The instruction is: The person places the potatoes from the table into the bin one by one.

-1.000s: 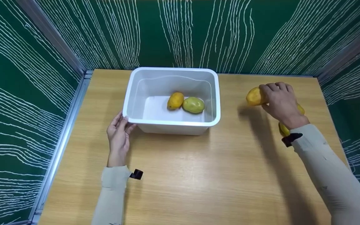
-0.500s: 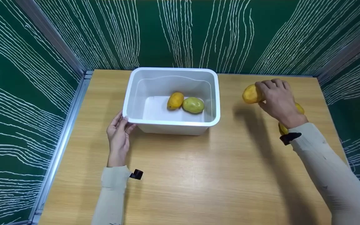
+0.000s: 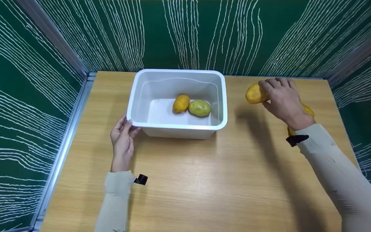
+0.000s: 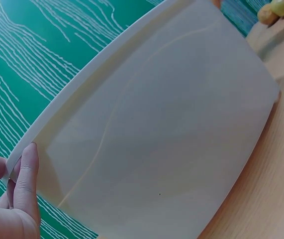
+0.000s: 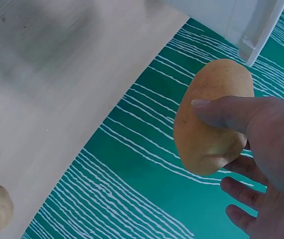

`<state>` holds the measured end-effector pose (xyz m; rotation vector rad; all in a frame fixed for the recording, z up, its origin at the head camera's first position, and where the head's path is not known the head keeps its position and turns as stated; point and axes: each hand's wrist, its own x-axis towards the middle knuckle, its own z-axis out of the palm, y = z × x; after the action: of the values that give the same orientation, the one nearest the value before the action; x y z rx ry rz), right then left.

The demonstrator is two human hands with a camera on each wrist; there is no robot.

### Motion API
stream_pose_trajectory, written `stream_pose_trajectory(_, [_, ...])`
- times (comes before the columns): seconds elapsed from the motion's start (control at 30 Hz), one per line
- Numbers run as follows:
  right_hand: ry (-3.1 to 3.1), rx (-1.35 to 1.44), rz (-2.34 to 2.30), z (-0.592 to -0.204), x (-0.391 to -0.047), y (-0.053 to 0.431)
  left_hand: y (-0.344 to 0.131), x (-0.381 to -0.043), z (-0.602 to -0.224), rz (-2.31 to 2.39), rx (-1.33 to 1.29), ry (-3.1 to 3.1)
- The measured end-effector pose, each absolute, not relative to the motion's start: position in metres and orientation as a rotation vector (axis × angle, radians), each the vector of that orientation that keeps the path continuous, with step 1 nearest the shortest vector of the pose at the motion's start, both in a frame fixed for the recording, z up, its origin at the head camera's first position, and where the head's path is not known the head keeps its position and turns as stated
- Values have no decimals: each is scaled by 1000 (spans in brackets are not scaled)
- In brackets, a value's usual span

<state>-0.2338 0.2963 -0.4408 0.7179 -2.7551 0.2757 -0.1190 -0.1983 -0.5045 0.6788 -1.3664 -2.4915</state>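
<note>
My right hand holds a yellow mango above the table, to the right of the white plastic bin. In the right wrist view the thumb lies across this mango, with fingers behind it. At the bin's front left corner, my left hand pinches the rim between thumb and fingers; the left wrist view shows this grip close up. Inside the bin, a yellow mango and a green mango lie side by side on the floor.
More yellow fruit lies on the wooden table by the right wrist, partly hidden by it. Green panels with white wavy lines stand behind the table and at both sides.
My right hand has moved left and slightly away from me with the mango, toward the bin. The left hand and the bin have stayed in place.
</note>
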Motion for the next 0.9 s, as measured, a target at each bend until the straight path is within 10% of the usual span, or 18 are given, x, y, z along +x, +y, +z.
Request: stream_pose_trajectory(0.9, [-2683,752,279,-411,-238,268,-198,-118,-505,-2497,649,-1360])
